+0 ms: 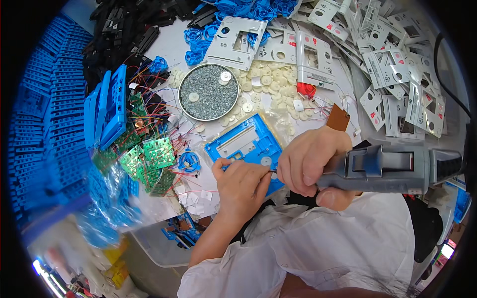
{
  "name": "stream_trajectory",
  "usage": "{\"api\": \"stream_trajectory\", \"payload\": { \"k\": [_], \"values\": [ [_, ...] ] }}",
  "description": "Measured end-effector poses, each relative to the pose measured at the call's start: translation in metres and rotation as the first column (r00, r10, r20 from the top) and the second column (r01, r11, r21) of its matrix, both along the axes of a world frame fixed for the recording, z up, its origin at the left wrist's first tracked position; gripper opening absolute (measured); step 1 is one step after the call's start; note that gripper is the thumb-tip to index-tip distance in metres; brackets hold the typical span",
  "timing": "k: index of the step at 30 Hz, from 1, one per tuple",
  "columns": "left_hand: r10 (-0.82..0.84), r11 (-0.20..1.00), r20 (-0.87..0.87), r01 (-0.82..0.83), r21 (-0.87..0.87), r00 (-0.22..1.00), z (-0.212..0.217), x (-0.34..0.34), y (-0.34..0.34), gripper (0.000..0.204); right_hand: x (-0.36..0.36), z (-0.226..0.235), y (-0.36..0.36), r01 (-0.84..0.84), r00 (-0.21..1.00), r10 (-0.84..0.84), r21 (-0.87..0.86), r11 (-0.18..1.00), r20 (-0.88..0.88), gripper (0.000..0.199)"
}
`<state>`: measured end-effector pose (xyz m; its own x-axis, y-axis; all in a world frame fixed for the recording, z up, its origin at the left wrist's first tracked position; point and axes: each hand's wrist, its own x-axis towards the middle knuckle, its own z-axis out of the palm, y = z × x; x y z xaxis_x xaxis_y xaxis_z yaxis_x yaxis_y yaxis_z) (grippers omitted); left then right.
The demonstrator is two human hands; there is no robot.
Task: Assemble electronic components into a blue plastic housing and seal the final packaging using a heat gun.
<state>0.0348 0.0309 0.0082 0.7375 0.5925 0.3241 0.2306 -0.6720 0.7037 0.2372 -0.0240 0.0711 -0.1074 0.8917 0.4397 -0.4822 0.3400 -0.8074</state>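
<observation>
A blue plastic housing (256,130) with cut-outs lies tilted in front of me, a white round disc (266,161) on its near part. My left hand (242,186) presses on its near edge, thumb and forefinger drawn together close to the disc. My right hand (313,159) is wrapped around a grey electric screwdriver (392,169), held sideways. The tool's tip is hidden behind my right fingers, close to my left fingertips. Beyond the housing stands a round metal tray (180,99) full of small screws, with a few white discs on top.
Many white discs (268,87) spread behind the housing. White front panels (382,69) pile up at the right. Green circuit boards (154,156) with thin wires lie left, near upright blue housings (107,111). Stacked blue parts (54,119) fill the far left; black parts (119,39) lie behind.
</observation>
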Motion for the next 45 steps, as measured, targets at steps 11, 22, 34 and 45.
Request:
{"api": "stream_trajectory", "payload": {
  "k": [11,22,34,45],
  "values": [
    [0.038,0.977,-0.288,0.025,0.214,0.957,-0.019,-0.006,-0.011,0.024,-0.010,-0.048,-0.006,0.243,0.954,-0.235,-0.023,0.970,0.188,0.020],
    [0.059,0.980,-0.268,-0.004,0.201,0.962,-0.019,-0.005,-0.013,0.026,-0.007,-0.056,0.013,-0.023,0.910,-0.029,0.121,0.992,0.413,0.012],
    [0.721,0.691,-0.094,-0.701,0.178,0.686,0.036,-0.144,0.054,0.030,0.049,0.020,0.026,0.529,0.824,-0.540,0.105,0.842,0.172,0.055],
    [0.484,0.869,-0.328,-0.488,0.074,0.811,0.018,-0.163,0.062,0.021,0.012,-0.016,-0.001,0.679,0.423,-0.869,0.545,0.492,0.258,0.061]
  ]
}}
